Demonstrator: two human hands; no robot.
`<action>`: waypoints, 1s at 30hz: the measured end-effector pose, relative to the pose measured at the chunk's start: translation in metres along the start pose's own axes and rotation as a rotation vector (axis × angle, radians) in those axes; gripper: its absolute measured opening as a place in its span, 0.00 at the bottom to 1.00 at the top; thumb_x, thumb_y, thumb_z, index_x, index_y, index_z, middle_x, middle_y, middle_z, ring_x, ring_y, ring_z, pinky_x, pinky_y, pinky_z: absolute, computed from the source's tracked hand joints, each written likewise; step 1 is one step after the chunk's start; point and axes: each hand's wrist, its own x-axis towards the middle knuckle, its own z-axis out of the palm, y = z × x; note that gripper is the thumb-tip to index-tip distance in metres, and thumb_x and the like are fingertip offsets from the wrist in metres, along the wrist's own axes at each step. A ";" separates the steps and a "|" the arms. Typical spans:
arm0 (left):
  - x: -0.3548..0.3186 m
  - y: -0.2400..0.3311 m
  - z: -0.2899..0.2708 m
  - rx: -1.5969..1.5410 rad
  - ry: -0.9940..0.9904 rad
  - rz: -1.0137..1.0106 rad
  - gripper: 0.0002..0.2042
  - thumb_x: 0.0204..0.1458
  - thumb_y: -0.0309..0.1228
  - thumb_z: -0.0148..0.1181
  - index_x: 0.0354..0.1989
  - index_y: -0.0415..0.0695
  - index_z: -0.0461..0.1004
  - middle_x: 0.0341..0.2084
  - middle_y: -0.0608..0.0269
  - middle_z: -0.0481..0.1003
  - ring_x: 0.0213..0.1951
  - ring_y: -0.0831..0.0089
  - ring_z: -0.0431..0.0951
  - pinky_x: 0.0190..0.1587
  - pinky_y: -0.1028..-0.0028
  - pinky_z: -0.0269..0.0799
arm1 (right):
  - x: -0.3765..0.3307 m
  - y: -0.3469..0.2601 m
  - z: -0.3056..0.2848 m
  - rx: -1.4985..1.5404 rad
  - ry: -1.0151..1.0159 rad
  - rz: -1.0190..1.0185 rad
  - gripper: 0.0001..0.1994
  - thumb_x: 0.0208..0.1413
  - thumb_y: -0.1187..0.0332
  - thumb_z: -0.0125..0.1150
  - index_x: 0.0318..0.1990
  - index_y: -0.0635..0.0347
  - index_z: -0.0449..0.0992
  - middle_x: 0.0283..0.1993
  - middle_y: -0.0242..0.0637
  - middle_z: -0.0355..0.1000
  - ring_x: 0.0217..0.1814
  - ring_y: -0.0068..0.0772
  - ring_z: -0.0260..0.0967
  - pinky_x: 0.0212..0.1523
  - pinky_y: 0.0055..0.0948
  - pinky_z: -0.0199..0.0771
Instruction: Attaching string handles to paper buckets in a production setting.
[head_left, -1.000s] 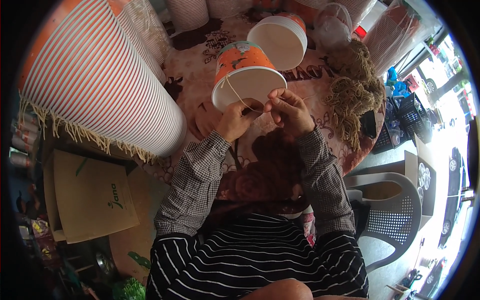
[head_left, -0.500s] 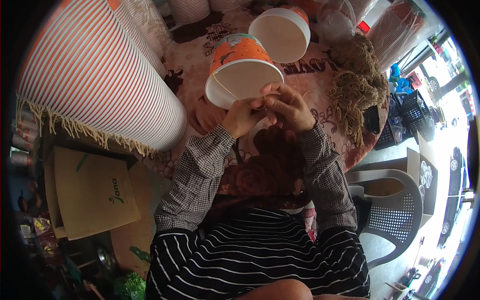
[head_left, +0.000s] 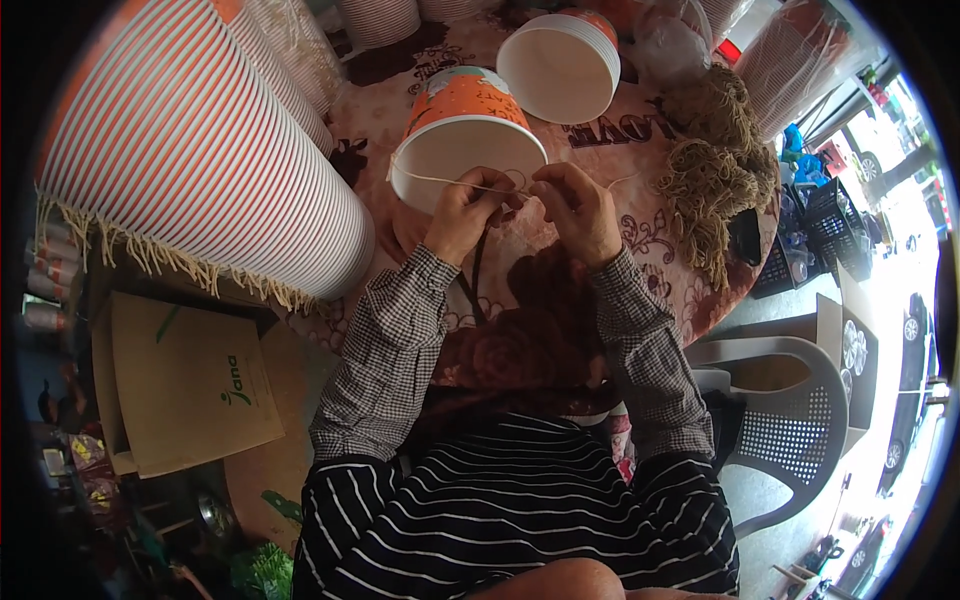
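An orange printed paper bucket (head_left: 462,104) lies on the table with its white mouth turned toward me. From the left of its rim a thin pale cord (head_left: 428,179) runs across the opening to my fingers. My left hand (head_left: 463,214) pinches this cord in front of the mouth. Close beside it, my right hand (head_left: 583,214) pinches the cord too, thumb against forefinger. A small loop of cord shows between the hands; whether it is knotted is too fine to see. Some cord trails right of my right hand.
A tall stack of nested buckets (head_left: 215,150) leans at the left, cord ends hanging from its rims. More nested buckets (head_left: 555,75) lie behind. A heap of tan cords (head_left: 705,180) and a dark phone-like object (head_left: 743,237) are at right. A grey plastic chair (head_left: 790,430) stands beside the table.
The bucket has shifted slightly left and turned. My hands, overlapping before, are now a little apart with the cord drawn between them; the left has moved up.
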 end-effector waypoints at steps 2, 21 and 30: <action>0.000 0.002 0.000 -0.015 0.041 -0.021 0.06 0.59 0.26 0.52 0.41 0.38 0.72 0.28 0.63 0.78 0.28 0.83 0.75 0.28 0.84 0.68 | 0.000 0.003 0.000 -0.083 -0.049 -0.025 0.11 0.55 0.69 0.60 0.43 0.64 0.74 0.32 0.39 0.76 0.27 0.25 0.73 0.30 0.24 0.74; 0.004 -0.017 -0.002 0.182 -0.021 0.116 0.07 0.56 0.24 0.54 0.39 0.34 0.74 0.30 0.63 0.78 0.33 0.82 0.76 0.36 0.81 0.73 | 0.002 0.026 0.002 -0.020 -0.190 0.005 0.11 0.51 0.73 0.56 0.42 0.62 0.77 0.32 0.43 0.77 0.31 0.35 0.77 0.33 0.32 0.76; -0.004 -0.008 0.003 0.512 -0.087 0.159 0.08 0.51 0.22 0.55 0.38 0.34 0.74 0.25 0.54 0.77 0.27 0.71 0.79 0.32 0.74 0.73 | 0.000 0.020 0.006 -0.203 -0.085 -0.289 0.09 0.53 0.68 0.60 0.39 0.62 0.76 0.28 0.43 0.76 0.28 0.35 0.76 0.31 0.31 0.74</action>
